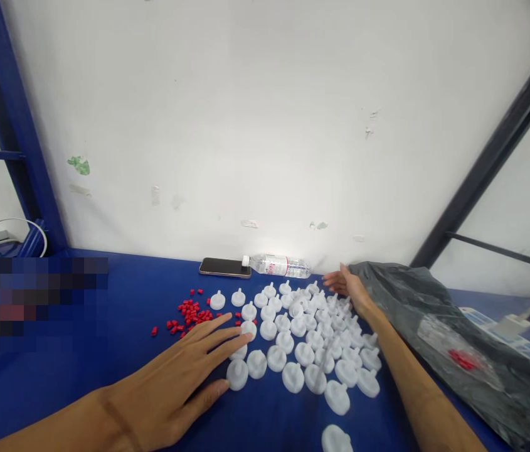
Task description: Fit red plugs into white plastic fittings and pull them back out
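Note:
Several white round plastic pieces with short stems (285, 341) are spread over the blue table, standing closest together toward the right. My left hand (194, 370) lies palm down at their left edge, fingers apart, with fingertips touching or over a few of them. Just beyond it is a loose cluster of small red caps (190, 311). At the back right edge of the white pieces, my right hand (347, 285) rests on its side, fingers extended and apart, beside the pieces. Nothing is visibly held in either hand.
A phone (224, 267) and a clear bottle (280, 265) lie along the wall. At the right, a dark plastic bag (434, 326) has a clear bag with red pieces (463, 359) on it. A blue metal frame (24, 125) stands at the left.

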The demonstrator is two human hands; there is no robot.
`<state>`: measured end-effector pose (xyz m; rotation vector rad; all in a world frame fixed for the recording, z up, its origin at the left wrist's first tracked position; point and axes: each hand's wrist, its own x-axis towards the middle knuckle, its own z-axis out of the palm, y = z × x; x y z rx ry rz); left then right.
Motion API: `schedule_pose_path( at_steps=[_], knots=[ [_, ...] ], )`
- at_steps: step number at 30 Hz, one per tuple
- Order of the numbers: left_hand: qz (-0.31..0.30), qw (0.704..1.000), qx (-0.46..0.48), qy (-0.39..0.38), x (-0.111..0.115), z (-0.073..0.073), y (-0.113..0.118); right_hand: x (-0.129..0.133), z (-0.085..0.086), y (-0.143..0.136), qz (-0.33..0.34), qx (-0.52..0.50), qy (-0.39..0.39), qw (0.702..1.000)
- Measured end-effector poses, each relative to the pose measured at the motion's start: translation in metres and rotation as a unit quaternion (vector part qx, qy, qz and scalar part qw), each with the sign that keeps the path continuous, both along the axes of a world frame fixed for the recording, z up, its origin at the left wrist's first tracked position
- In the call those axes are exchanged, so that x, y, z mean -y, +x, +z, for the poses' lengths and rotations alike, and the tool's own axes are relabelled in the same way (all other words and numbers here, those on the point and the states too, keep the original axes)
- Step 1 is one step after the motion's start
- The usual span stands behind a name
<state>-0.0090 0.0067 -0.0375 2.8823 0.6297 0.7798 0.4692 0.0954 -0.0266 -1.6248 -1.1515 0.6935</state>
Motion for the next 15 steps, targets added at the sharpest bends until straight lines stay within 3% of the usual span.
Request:
schedule_pose_path(
  at_steps=[8, 15],
  knots=[
    [0.016, 0.998, 0.030, -0.056, -0.002, -0.003, 0.008, -0.003, 0.006, -0.032, 0.044, -0.021, -0.053, 0.997],
    [0.026, 0.997, 0.012, -0.068, -0.008, -0.005, 0.005, -0.001, 0.010, -0.027, 0.016, -0.014, -0.037, 0.999]
  ],
)
